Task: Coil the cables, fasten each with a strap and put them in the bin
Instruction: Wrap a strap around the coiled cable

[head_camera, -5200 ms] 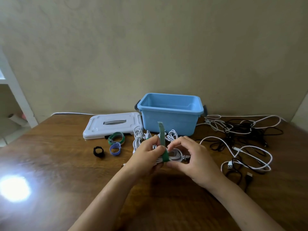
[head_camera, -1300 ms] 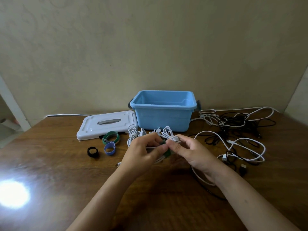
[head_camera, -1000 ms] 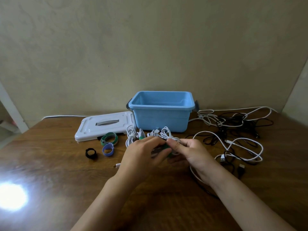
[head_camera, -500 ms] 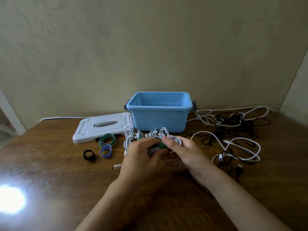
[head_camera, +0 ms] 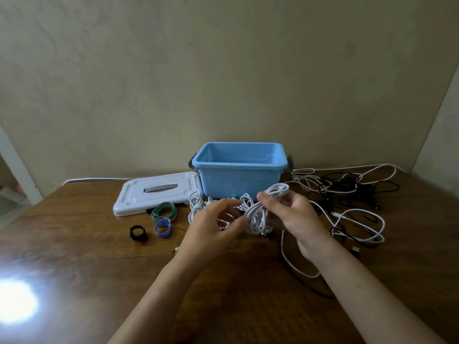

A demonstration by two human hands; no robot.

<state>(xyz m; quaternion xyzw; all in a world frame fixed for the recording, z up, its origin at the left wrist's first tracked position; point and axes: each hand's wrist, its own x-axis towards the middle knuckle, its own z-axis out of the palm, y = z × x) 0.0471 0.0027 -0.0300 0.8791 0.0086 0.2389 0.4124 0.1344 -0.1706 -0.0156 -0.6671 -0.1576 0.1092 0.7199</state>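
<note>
the right hand (head_camera: 293, 214) grips a coiled bundle of white cable (head_camera: 260, 212), fingers curled round its middle, holding it tilted above the brown wooden table (head_camera: 74, 244) just in front of the open light-blue plastic bin (head_camera: 239, 178). the left hand (head_camera: 211, 227) hovers beside the bundle with fingers loosely spread; whether its fingertips touch the cable is hard to tell. more small white coils (head_camera: 196, 204) lie behind the left hand. a white plastic lid (head_camera: 156, 192) lies left of the bin, with a green strap ring (head_camera: 164, 211), a blue strap ring (head_camera: 162, 227) and a black strap ring (head_camera: 137, 233) near it. loose white and black cables (head_camera: 347, 194) sprawl to the right.
</note>
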